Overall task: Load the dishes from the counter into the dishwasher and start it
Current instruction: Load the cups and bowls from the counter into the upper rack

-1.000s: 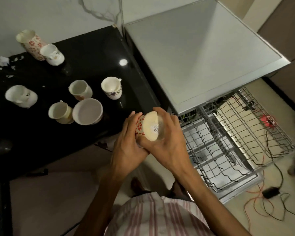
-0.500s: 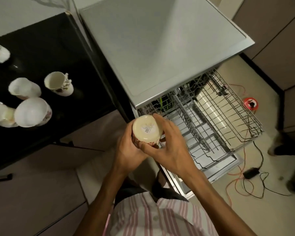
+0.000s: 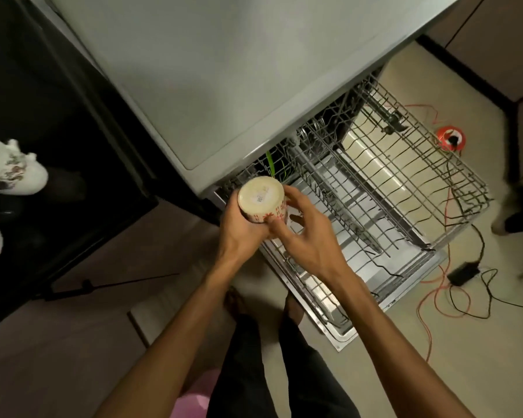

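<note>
Nearest are the two forearms, reaching out over the floor toward the open dishwasher. The left hand wraps the side of a cup, its grip grasping the wall from below and behind. The right hand meets the cup on its other side: thumb and forefinger touch the red-patterned wall, while the remaining fingers are spread loosely, so its hold looks light. The cup is turned base up, a small barcode sticker showing on the pale bottom, and it hangs in the air above the near left corner of the lower rack, not yet set on any tines.

The step in hand appears to be placing this cup mouth down. The next move probably calls for lowering it between the wires, or onto the upper rack pulled out just beyond, then letting go.

Farther left, on the dark surface, two more white floral cups wait, so most of the loading seems left to do.
</note>
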A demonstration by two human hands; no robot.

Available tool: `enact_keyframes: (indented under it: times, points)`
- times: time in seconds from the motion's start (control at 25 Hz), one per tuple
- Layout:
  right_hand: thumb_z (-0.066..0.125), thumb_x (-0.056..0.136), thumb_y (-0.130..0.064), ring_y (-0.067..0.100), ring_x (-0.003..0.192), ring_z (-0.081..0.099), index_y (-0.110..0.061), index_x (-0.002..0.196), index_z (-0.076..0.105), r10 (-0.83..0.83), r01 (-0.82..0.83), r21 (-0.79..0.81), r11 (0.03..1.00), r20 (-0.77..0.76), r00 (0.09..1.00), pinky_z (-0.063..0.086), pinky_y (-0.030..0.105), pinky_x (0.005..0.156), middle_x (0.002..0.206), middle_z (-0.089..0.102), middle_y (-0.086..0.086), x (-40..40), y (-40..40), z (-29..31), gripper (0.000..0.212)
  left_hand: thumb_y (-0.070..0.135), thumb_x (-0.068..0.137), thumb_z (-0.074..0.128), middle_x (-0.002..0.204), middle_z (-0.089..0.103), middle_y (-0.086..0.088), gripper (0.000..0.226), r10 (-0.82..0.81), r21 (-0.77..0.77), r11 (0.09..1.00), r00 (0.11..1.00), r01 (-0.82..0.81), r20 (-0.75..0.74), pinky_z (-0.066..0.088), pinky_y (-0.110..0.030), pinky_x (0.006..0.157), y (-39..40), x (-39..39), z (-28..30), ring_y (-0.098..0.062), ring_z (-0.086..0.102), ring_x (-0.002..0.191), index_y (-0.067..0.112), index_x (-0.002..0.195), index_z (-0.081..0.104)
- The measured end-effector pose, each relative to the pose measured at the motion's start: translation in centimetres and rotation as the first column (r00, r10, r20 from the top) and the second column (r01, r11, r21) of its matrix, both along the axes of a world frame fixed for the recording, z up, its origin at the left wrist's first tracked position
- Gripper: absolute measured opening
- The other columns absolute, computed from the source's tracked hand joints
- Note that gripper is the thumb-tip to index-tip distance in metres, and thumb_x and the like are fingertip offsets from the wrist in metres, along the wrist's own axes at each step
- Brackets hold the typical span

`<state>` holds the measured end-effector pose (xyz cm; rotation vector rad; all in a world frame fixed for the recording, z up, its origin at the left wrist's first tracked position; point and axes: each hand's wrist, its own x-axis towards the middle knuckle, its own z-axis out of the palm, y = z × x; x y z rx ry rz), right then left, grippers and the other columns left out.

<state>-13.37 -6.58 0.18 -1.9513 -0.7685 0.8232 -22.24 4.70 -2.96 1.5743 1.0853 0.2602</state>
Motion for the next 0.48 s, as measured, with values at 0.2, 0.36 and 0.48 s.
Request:
enact_keyframes:
  times: [0.2,0.36,0.48]
  points:
    - [0.058,0.097,-0.025,-0.022,0.102,0.045,-0.012,0.145,0.039,-0.038,0.037,-0.006,0.999,-0.052,0.998,0.034,-0.01,0.072,0.14,0.05,-0.003,1.6,1.2,-5.6,0.053,0.038,0.054,0.092,0.132,0.051,0.005,0.11,0.048,0.025,0.999,0.997,-0.047,-0.066,0.049,-0.037,0.099,2.7,3.4,-5.0,-0.012,0.053,0.119,0.021,0.144,0.031]
    - [0.047,0.099,-0.004,-0.026,0.082,0.052,-0.007,0.146,0.035,0.011,-0.008,0.03,1.0,-0.1,0.995,0.039,-0.004,0.062,0.139,0.051,0.006,3.7,3.9,-9.4,0.049,0.014,0.076,0.081,0.104,0.046,0.022,0.077,0.047,0.013,0.999,0.999,-0.047,-0.022,0.042,-0.002,0.066,4.5,5.8,-7.0,0.013,0.052,0.084,0.024,0.137,0.035]
    - [0.049,0.095,0.0,-0.005,0.08,0.056,-0.013,0.147,0.036,0.06,-0.06,0.009,0.998,-0.022,0.998,0.044,0.001,0.058,0.14,0.052,0.011,7.3,7.1,-12.3,0.056,-0.002,0.077,0.076,0.102,0.054,0.015,0.057,0.036,-0.03,0.999,0.998,-0.035,0.058,0.051,-0.007,0.069,6.8,8.3,-8.6,0.006,0.058,0.087,0.021,0.116,0.041]
